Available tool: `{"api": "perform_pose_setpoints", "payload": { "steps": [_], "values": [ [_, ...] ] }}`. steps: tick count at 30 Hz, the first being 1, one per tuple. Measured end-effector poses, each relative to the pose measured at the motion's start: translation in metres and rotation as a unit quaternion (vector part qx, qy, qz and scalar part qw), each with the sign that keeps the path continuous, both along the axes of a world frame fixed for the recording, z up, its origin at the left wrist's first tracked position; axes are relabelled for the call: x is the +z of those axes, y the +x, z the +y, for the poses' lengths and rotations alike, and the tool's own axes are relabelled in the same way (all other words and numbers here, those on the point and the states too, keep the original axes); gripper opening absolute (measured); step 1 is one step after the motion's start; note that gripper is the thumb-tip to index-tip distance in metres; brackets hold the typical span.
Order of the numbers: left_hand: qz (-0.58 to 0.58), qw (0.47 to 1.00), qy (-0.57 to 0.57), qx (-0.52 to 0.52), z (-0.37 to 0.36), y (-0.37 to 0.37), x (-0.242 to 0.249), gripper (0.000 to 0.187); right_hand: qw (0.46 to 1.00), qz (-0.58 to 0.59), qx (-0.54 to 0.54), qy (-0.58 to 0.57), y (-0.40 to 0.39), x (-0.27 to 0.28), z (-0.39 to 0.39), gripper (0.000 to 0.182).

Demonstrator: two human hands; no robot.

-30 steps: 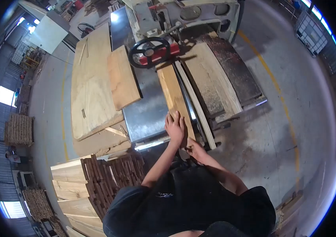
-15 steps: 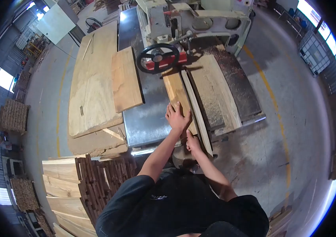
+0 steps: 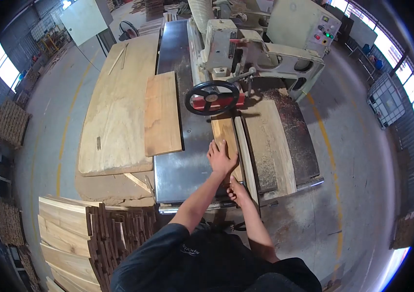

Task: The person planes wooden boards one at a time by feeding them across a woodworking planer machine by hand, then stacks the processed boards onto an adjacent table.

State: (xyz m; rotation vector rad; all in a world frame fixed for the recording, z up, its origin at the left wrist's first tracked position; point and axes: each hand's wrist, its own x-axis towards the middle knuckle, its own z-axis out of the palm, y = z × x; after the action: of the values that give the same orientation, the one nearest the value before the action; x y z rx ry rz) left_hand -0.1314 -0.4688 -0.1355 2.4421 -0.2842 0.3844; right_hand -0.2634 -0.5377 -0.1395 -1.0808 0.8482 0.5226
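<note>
**A:** Status, near to far?

**B:** Nearest: stack of boards (image 3: 70, 233) on the floor at near left. On the near edge of the steel table (image 3: 180, 168) my right hand (image 3: 237, 191) sits at the near end of the plank (image 3: 227, 138); whether the fingers are curled on it or just pressed against it, I cannot tell. My left hand (image 3: 221, 158) lies flat on top of the plank, fingers spread wide, palm down.

**B:** The plank lies lengthwise on the table, just left of the pale fence rail (image 3: 246, 151), its far end under the black handwheel (image 3: 211, 97).

**A:** Progress?

**B:** My read: partway. The far end is hidden under the wheel and machine head (image 3: 246, 48), while the near part lies on the table under my hand. How deep it reaches I can't see.

**A:** Other stock? Bins?

**B:** A loose board (image 3: 162, 114) lies at the left of the table, partly on a big plywood sheet (image 3: 114, 107). To the right, a sawdust-covered platform (image 3: 277, 141). Only container I see: a caged tank (image 3: 386, 100) at far right; contents not readable.
</note>
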Motion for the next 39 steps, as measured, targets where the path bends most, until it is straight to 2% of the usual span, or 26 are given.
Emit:
{"api": "perform_pose_setpoints", "payload": {
  "steps": [12, 27, 32, 39],
  "values": [
    [0.016, 1.0, 0.001, -0.008, 0.003, 0.001, 0.004, 0.079, 1.0, 0.016, 0.005, 0.026, 0.001, -0.002, -0.003, 0.056],
    [0.014, 1.0, -0.002, -0.01, 0.001, 0.0, 0.001, 0.079, 0.999, -0.002, 0.032, 0.037, -0.001, -0.001, -0.004, 0.066],
    [0.021, 1.0, -0.009, -0.007, 0.001, 0.0, 0.0, 0.077, 1.0, 0.005, 0.025, 0.007, -0.001, -0.004, -0.003, 0.067],
    [0.007, 1.0, -0.024, 0.006, 0.0, 0.003, 0.003, 0.076, 1.0, 0.016, 0.011, 0.02, 0.0, -0.008, -0.003, 0.059]
  ]
}}
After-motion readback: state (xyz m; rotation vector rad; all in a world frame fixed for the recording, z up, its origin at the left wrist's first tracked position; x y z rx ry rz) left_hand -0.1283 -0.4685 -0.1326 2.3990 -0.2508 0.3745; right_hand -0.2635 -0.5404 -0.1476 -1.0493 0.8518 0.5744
